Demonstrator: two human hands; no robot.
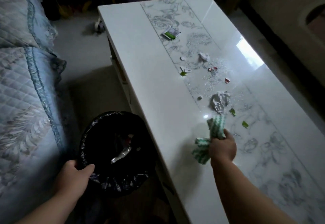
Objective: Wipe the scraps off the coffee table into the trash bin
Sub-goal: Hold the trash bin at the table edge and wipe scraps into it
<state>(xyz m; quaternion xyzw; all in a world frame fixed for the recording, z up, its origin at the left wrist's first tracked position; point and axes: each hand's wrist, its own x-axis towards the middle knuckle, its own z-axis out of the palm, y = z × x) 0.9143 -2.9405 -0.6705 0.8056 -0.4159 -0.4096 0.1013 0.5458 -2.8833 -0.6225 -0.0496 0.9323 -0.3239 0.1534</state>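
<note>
Head view: the scraps (204, 69) lie strewn along the patterned middle strip of the white surface (149, 62), from a green-and-white packet (171, 33) in the upper centre down to a crumpled paper ball (219, 101) and small green bits at centre right. None is near the edge yet. Just below the ball, the right hand (222, 147) has its grip closed around a bunched green-and-white cloth (211, 135), one end pointing at the ball, likely ready to sweep litter toward the frame's left. At lower centre the bin (112, 151), lined with a black bag, sits tight against the surface's near edge, its mouth below the rim to catch what falls. The left hand (74, 175) pinches the bin's rim, grip closed, probably steadying it. A quilted bed (22, 83) fills the left.
</note>
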